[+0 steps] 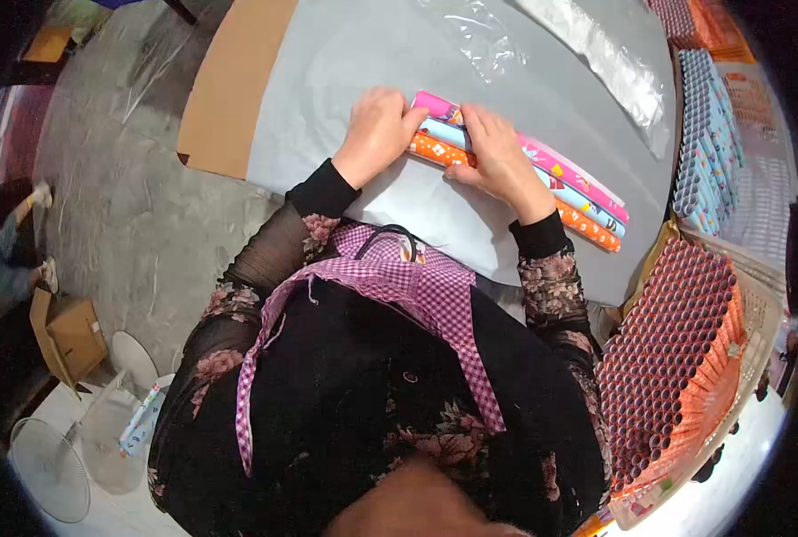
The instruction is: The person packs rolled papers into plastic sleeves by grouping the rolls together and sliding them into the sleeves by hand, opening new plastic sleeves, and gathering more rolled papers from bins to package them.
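Note:
Three long printed rolls lie side by side on the grey table cover point(327, 85): a pink roll point(578, 172), a light blue roll point(587, 208) and an orange roll point(587, 228). My left hand point(377, 130) holds their left ends, with the thumb on the pink roll and the fingers curled at the ends. My right hand point(502, 161) lies across the three rolls a little further right, thumb on the near side by the orange roll and fingers over the far side. The rolls touch one another and slant down to the right.
Clear plastic film point(609, 67) lies at the table's far right. Stacked blue rolls point(708, 148) and a crate point(757, 358) of orange rolls point(672, 358) stand at the right. Cardboard point(238, 80) covers the table's left edge. A person's legs point(14, 233) show at far left, near an open box point(75, 336).

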The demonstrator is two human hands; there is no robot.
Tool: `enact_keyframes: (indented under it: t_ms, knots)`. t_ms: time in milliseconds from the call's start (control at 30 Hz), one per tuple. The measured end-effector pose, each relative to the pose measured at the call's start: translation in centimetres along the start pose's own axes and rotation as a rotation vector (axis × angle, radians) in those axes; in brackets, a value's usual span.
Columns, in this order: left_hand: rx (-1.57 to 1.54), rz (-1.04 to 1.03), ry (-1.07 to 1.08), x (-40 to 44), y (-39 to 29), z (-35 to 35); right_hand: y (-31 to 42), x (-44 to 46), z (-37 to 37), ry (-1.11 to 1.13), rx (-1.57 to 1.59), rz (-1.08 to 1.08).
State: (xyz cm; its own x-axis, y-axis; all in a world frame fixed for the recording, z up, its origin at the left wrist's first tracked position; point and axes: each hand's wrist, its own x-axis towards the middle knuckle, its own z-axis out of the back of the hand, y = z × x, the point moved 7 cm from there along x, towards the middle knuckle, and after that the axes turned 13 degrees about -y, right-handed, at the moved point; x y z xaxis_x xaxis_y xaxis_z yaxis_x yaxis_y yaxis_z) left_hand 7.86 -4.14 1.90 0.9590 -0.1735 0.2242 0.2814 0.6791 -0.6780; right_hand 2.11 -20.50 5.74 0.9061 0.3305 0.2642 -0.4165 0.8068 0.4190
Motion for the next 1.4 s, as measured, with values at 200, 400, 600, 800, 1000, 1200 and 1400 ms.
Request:
enact_keyframes:
  t_ms: [200,400,600,800,1000,1200,1400]
  knots:
    - [-0.051,-0.415,-0.130,0.0,-2.8,0.7,0.4,0.0,0.0,-0.054,-0.038,0.060]
    - [-0.034,-0.660,0.083,-1.1,-3.9,0.2,0.2,0.1,0.0,0.029,-0.036,0.001]
    - [-0.025,-0.728,0.006,-1.3,-4.1,0.1,1.0,0.4,-0.3,-0.042,-0.165,0.041]
    - [0.005,-0.624,0.083,-1.5,-3.6,-0.3,1.9,0.9,-0.6,-0.096,-0.033,0.045]
    - [-0.075,-0.591,0.110,3.3,-4.0,0.1,2.4,0.7,-0.7,-0.150,0.039,0.067]
    - [0.024,-0.718,0.007,11.7,-6.8,-4.1,2.3,0.5,-0.8,-0.222,0.030,0.051]
    - [0.270,-0.887,0.155,9.9,-10.6,-10.5,1.9,0.4,-0.5,-0.231,0.078,0.001]
